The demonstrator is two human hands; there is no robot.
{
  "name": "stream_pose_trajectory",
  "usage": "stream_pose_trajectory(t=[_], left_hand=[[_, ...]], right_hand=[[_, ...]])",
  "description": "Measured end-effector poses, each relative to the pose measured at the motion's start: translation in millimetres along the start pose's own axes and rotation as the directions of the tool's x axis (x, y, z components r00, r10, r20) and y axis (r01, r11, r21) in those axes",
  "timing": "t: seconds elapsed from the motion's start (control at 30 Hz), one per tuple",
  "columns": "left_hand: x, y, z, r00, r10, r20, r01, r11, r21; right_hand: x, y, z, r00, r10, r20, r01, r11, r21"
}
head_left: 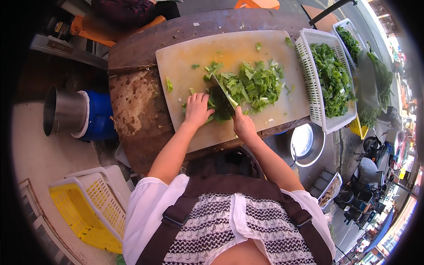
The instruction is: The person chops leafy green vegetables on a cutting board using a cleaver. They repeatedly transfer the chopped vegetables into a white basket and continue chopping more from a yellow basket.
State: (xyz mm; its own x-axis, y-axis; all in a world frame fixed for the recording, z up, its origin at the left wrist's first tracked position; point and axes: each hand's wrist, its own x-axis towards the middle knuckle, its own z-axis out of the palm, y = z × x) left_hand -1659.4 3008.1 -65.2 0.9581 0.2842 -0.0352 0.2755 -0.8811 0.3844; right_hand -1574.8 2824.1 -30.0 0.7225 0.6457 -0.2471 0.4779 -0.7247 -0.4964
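My right hand [243, 125] grips the handle of a cleaver [222, 96], its broad dark blade slanting up and left across leafy greens. To the left of the blade, my left hand [197, 108] presses down on a bunch of uncut green leaves [221, 111], fingers bent over them. Right of the blade lies a heap of chopped greens [260, 82]. Everything rests on a large, yellow-stained white cutting board [198, 137]. A few leaf scraps [169, 84] are scattered over the board. The cleaver's handle is mostly hidden inside my right hand.
A white plastic basket [309, 78] of chopped greens stands against the board's right edge. The worn wooden table [132, 122] extends left and beyond. A metal basin [309, 159] sits below right; yellow and white baskets [89, 212] lie lower left. A seated person [122, 16] is at the far left.
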Motion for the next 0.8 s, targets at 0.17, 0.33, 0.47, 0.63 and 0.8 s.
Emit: stream_pose_trajectory(t=[0.17, 0.33, 0.47, 0.63, 0.8], left_hand=[[-13, 3, -3, 0.996, -0.09, 0.022, 0.092, 0.987, -0.13], [-29, -11, -13, 0.996, -0.024, -0.082, 0.025, 1.0, 0.004], [-41, -19, -7, 0.997, -0.04, -0.066, 0.041, 0.999, 0.014], [-51, -12, 12, 0.99, -0.063, -0.129, 0.068, 0.997, 0.036], [-56, -13, 6, 0.99, -0.065, -0.124, 0.06, 0.997, -0.042]], right_hand=[[22, -6, 5, 0.989, -0.054, -0.14, 0.06, 0.997, 0.038], [-22, -6, 11, 0.994, -0.07, 0.081, 0.07, 0.998, 0.003], [-26, -6, 46, 1.0, -0.018, 0.018, 0.017, 0.999, 0.035], [-3, -10, 64, 1.0, -0.01, 0.008, 0.011, 0.998, -0.064], [13, -36, 31, 0.998, -0.046, -0.035, 0.05, 0.992, 0.119]])
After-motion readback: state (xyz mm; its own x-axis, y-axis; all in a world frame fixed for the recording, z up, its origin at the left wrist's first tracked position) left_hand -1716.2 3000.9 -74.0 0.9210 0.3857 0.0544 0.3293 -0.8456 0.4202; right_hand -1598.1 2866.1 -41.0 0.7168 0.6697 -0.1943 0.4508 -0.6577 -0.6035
